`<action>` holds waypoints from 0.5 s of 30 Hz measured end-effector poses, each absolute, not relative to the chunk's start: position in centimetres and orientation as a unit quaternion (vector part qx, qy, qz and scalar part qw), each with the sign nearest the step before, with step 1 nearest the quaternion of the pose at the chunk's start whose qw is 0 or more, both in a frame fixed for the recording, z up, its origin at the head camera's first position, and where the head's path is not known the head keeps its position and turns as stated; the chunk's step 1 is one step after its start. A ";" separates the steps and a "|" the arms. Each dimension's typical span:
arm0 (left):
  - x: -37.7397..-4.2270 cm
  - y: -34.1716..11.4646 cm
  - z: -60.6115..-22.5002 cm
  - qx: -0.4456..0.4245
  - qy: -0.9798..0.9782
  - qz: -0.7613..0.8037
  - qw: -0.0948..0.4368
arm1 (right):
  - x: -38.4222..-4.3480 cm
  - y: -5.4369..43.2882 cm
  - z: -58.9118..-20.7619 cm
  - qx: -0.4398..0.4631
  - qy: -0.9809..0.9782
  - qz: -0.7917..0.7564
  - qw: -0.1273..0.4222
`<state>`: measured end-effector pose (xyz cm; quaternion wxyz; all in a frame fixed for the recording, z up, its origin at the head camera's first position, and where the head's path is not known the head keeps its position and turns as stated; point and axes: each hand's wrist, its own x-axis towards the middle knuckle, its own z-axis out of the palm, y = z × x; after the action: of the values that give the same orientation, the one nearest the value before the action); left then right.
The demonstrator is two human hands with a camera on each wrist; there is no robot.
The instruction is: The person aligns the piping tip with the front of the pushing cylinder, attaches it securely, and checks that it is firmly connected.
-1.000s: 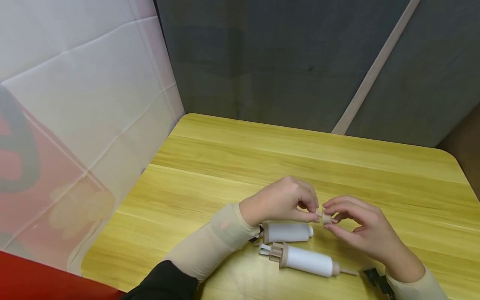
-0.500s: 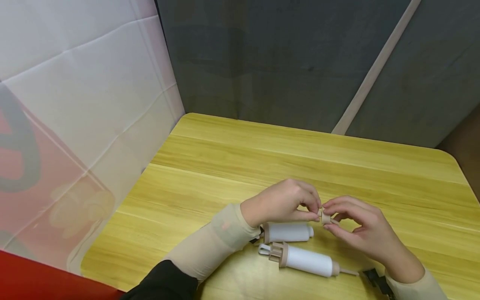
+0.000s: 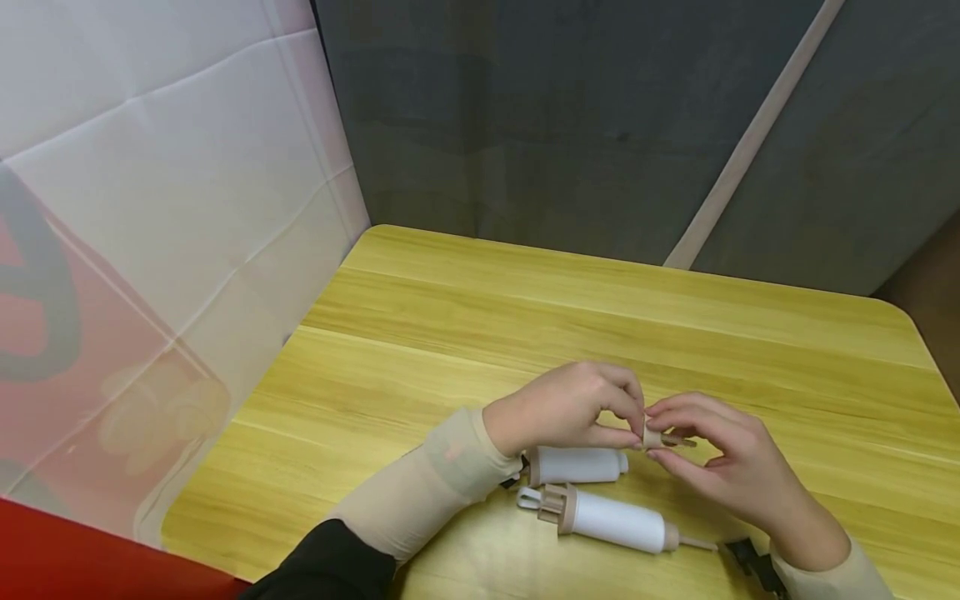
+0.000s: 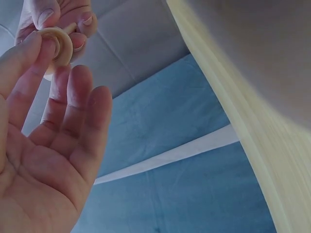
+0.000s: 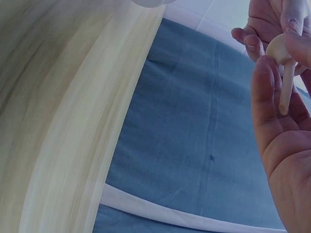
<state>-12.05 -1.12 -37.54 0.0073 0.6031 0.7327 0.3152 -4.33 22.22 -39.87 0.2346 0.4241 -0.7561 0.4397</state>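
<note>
Between both hands, held over the table, is a small round beige cap (image 3: 652, 434) with a thin beige stem (image 5: 286, 90) sticking out of its right side. My right hand (image 3: 723, 446) pinches the cap by its edge, thumb below and fingers above. From the left, my left hand (image 3: 558, 408) has its thumb and index fingertips at the cap's hollow face; in the left wrist view a fingertip lies inside the ring-shaped opening (image 4: 62, 44). These fingertips hide the stem's near end. The stem points toward the right palm.
Below the hands lies a white syringe-like cylinder (image 3: 618, 522) with a beige flange, a grey loop and a thin beige tip. Behind it rests a similar white cylinder (image 3: 577, 465) with no tip, close to the left wrist. Both lie on the yellow wooden table (image 3: 420, 350).
My left fingertips have moved right, up against the cap. The stem has slid rightward through it and now sticks out further. The right hand and both cylinders stay put.
</note>
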 end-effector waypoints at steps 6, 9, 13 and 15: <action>-12.1 -1.1 -37.4 0.605 0.732 0.312 0.012 | -4.4 22.4 -39.9 0.423 -0.757 0.438 0.236; -12.2 -1.2 -37.5 0.609 0.726 0.319 0.014 | -4.4 22.5 -40.0 0.422 -0.756 0.441 0.236; -12.3 -1.3 -37.5 0.614 0.720 0.323 0.018 | -4.3 22.4 -39.9 0.424 -0.747 0.454 0.236; -12.4 -1.4 -37.4 0.618 0.717 0.323 0.021 | -4.3 22.2 -39.7 0.426 -0.741 0.462 0.236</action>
<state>-12.36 -1.43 -37.38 0.0210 0.6177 0.7166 0.3232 -4.32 22.25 -39.71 0.2358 0.4263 -0.7412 0.4618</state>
